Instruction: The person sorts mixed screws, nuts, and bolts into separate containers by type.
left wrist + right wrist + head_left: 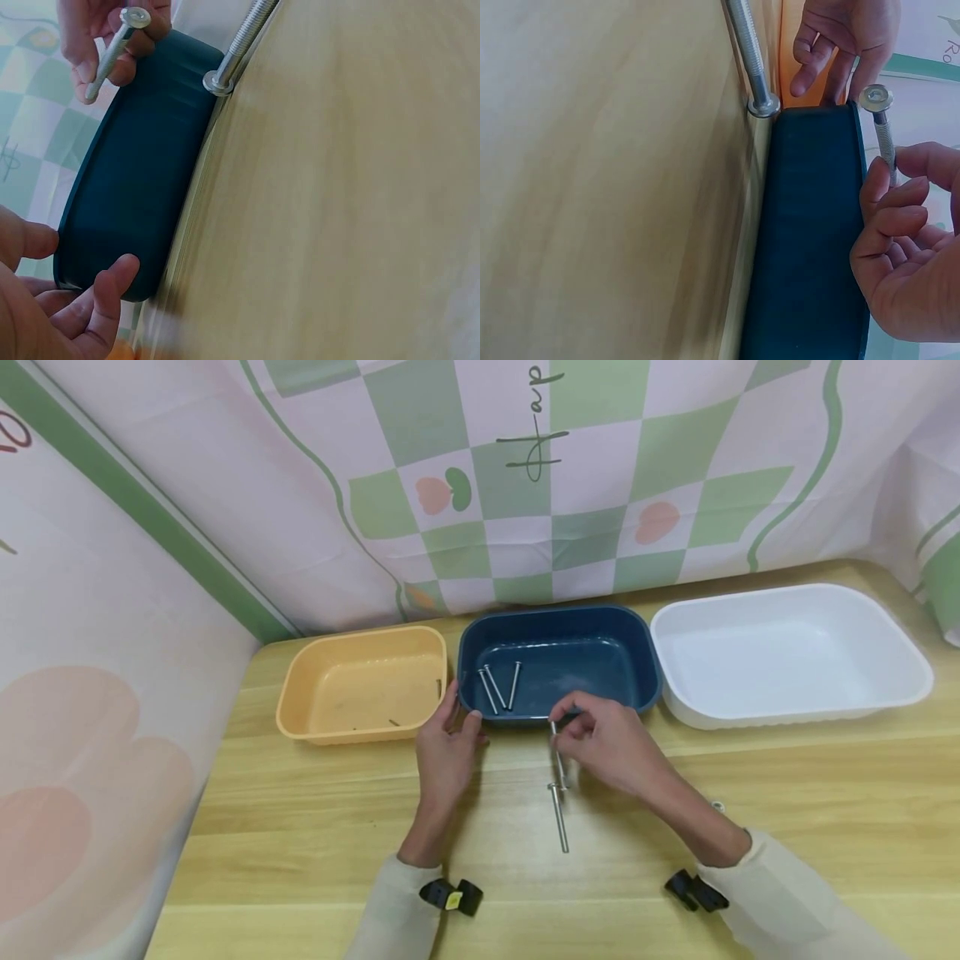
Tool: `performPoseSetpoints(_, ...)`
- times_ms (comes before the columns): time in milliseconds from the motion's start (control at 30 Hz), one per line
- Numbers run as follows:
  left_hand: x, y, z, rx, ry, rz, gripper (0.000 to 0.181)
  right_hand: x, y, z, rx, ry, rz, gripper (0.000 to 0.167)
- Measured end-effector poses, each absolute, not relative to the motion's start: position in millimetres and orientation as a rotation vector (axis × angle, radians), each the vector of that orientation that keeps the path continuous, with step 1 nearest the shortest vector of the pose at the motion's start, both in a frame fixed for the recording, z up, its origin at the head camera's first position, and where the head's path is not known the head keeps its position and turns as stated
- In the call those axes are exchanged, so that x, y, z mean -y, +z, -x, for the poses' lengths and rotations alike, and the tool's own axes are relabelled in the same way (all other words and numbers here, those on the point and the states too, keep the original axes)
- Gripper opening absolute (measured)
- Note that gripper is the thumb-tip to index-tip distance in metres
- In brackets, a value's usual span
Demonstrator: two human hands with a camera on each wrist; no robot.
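Note:
In the head view, my right hand (611,743) pinches a silver bolt (559,760) between thumb and fingers, just before the front wall of the dark blue bin (600,620). The bolt's flanged head (876,97) points away from the fingertips, which cover the threaded end. My left hand (447,756) rests against the bin's front left corner, its fingers fairly straight along the wall and rim. Three bolts (513,685) lie inside this bin. Another bolt (560,820) lies on the wooden table, close below the held one.
To the left stands a yellow bin (360,735) with a few small pieces in it. A white bin (795,714) is at the right. A small ring-like metal piece (718,807) lies beside the right forearm. A patterned cloth (517,543) hangs behind the bins.

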State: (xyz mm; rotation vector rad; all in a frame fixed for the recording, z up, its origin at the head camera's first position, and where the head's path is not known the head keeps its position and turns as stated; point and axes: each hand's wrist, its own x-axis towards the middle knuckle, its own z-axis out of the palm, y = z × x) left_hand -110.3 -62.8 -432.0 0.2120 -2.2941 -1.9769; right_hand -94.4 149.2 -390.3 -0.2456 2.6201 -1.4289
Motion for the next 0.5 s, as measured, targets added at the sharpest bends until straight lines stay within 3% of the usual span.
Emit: performPoseSetpoints(500, 64.3, -432.1, 110.5, 2.278, -1.986, -0.191, 0.058, -147.5, -383.8, 100.4, -2.616, -1.453, 0.208, 0.02)
